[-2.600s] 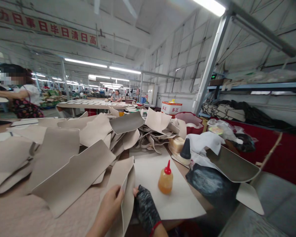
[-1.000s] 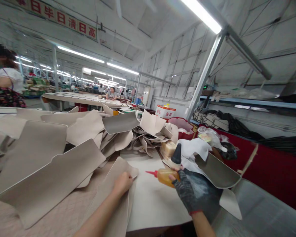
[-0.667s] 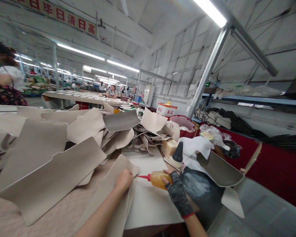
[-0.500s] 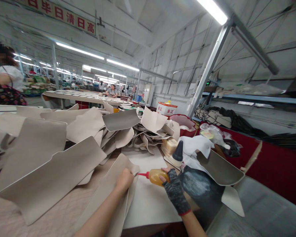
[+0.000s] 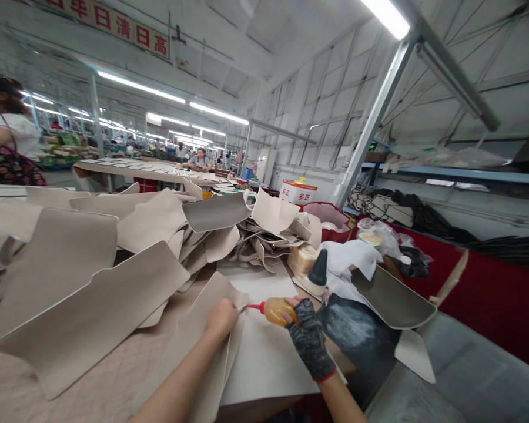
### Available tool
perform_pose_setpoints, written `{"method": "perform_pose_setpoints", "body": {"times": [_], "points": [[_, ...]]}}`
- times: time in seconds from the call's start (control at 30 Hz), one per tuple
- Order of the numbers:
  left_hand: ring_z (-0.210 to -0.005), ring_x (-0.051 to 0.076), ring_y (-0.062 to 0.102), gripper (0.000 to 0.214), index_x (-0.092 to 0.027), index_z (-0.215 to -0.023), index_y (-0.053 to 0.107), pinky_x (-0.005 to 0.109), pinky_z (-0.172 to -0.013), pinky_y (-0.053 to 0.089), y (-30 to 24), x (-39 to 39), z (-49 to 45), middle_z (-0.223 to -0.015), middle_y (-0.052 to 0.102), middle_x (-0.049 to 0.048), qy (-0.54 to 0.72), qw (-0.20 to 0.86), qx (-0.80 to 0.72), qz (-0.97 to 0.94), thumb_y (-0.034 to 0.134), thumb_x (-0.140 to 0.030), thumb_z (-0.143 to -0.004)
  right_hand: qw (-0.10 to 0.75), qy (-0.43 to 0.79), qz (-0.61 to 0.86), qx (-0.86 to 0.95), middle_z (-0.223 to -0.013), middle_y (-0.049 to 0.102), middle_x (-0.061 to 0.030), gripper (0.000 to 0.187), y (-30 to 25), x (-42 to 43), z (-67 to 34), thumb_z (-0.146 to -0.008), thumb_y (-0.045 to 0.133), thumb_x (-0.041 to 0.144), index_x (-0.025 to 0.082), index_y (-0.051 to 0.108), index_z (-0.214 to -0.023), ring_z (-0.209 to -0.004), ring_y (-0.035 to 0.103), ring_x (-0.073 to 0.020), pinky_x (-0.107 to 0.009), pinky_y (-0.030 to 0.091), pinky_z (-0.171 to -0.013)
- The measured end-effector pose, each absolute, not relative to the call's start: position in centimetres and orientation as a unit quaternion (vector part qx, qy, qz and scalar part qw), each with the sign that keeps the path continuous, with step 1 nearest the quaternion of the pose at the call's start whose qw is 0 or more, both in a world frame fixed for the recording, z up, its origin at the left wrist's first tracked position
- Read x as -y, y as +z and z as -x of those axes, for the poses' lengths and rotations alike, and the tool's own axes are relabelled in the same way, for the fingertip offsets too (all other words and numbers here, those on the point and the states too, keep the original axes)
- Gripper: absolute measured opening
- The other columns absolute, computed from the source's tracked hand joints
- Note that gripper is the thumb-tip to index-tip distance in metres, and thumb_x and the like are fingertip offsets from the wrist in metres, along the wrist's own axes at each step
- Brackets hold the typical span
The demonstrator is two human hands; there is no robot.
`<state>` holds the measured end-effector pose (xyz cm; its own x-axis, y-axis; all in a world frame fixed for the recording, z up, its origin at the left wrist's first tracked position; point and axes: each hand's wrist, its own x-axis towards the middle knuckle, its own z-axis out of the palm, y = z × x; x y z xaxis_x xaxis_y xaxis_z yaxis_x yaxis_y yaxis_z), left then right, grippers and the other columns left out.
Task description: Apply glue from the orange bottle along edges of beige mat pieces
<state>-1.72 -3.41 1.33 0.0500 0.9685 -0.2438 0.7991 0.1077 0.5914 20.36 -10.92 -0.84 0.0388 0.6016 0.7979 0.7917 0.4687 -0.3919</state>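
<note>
The beige panel lies over the edge of a white sheet, pinched in my bare left hand. My gloved right hand clenches an amber glue bottle, its red nozzle at the panel's edge, near a heap of matching panels.

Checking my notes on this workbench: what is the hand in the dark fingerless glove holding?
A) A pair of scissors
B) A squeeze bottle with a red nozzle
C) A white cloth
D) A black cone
B. The right hand grips the squeeze bottle of amber liquid, its red nozzle pointing toward the beige panel under the left hand.
</note>
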Motion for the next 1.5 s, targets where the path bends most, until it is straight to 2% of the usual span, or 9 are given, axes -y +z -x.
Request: {"method": "perform_pose_setpoints", "body": {"times": [0.23,0.4,0.63,0.77,0.87,1.0,1.17,1.37,1.5], "points": [[-0.094,0.021,0.061,0.021,-0.014,-0.095,0.066,0.042,-0.088,0.048,0.9,3.2,1.7,-0.095,0.066,0.0072,0.137,0.314,-0.674,-0.655,0.053,-0.030,-0.090,0.501,-0.148,0.498,0.692,-0.106,0.060,-0.0118,0.024,-0.7,11.1,-20.1,-0.090,0.055,0.023,0.018,0.057,-0.114,-0.104,0.054,-0.0248,-0.050,0.050,-0.089],[-0.092,0.020,0.061,0.022,-0.013,-0.095,0.066,0.041,-0.087,0.047,0.5,3.0,1.8,-0.093,0.065,0.0073,0.144,0.313,-0.670,-0.657,0.054,-0.031,-0.089,0.477,-0.189,0.483,0.709,-0.103,0.060,-0.0086,0.025,0.3,11.1,-19.9,-0.089,0.056,0.020,0.020,0.055,-0.114,-0.101,0.056,-0.0229,-0.045,0.054,-0.084],[-0.089,0.020,0.061,0.026,-0.014,-0.093,0.066,0.040,-0.084,0.048,0.3,3.2,2.0,-0.092,0.066,0.0071,0.156,0.307,-0.653,-0.675,0.055,-0.036,-0.088,0.455,-0.183,0.478,0.728,-0.104,0.060,-0.0073,0.026,1.0,11.2,-19.6,-0.089,0.055,0.018,0.020,0.055,-0.114,-0.103,0.054,-0.0223,-0.045,0.052,-0.086],[-0.088,0.021,0.062,0.023,-0.014,-0.089,0.068,0.040,-0.083,0.048,0.6,3.5,2.1,-0.090,0.067,0.0077,0.158,0.307,-0.649,-0.678,0.055,-0.032,-0.086,0.457,-0.184,0.482,0.725,-0.103,0.059,-0.0085,0.025,0.9,11.4,-19.3,-0.089,0.054,0.018,0.018,0.056,-0.114,-0.103,0.054,-0.0229,-0.046,0.051,-0.088],[-0.087,0.021,0.062,0.022,-0.014,-0.089,0.068,0.040,-0.082,0.048,0.7,3.5,2.1,-0.090,0.067,0.0077,0.160,0.306,-0.649,-0.678,0.054,-0.031,-0.086,0.458,-0.167,0.482,0.728,-0.104,0.060,-0.0088,0.025,0.9,11.3,-19.3,-0.090,0.053,0.020,0.018,0.057,-0.114,-0.103,0.054,-0.0229,-0.046,0.050,-0.088],[-0.086,0.021,0.062,0.026,-0.015,-0.091,0.068,0.040,-0.082,0.048,0.4,3.5,2.1,-0.089,0.067,0.0077,0.162,0.308,-0.647,-0.678,0.055,-0.037,-0.087,0.477,-0.134,0.489,0.718,-0.105,0.060,-0.0089,0.025,0.5,11.0,-19.8,-0.090,0.054,0.023,0.018,0.058,-0.113,-0.106,0.053,-0.0234,-0.046,0.048,-0.092],[-0.086,0.020,0.062,0.024,-0.015,-0.092,0.069,0.040,-0.083,0.048,0.3,3.4,2.1,-0.091,0.067,0.0075,0.162,0.307,-0.644,-0.682,0.054,-0.034,-0.087,0.493,-0.025,0.529,0.690,-0.106,0.059,-0.0100,0.026,-0.1,11.0,-20.1,-0.088,0.054,0.028,0.017,0.059,-0.111,-0.107,0.051,-0.0249,-0.050,0.042,-0.097],[-0.089,0.021,0.062,0.023,-0.015,-0.091,0.069,0.040,-0.083,0.047,0.4,3.4,2.2,-0.093,0.067,0.0076,0.164,0.308,-0.635,-0.689,0.056,-0.033,-0.085,0.519,0.082,0.560,0.641,-0.106,0.056,-0.0113,0.030,0.4,11.9,-20.0,-0.088,0.052,0.036,0.014,0.056,-0.109,-0.100,0.054,-0.0219,-0.042,0.043,-0.094],[-0.089,0.021,0.062,0.023,-0.015,-0.090,0.069,0.039,-0.082,0.047,0.5,3.5,2.4,-0.092,0.068,0.0077,0.164,0.311,-0.629,-0.693,0.057,-0.033,-0.084,0.511,0.109,0.577,0.627,-0.106,0.057,-0.0117,0.034,0.3,12.2,-20.0,-0.087,0.050,0.039,0.013,0.057,-0.108,-0.100,0.054,-0.0220,-0.040,0.044,-0.094]]}}
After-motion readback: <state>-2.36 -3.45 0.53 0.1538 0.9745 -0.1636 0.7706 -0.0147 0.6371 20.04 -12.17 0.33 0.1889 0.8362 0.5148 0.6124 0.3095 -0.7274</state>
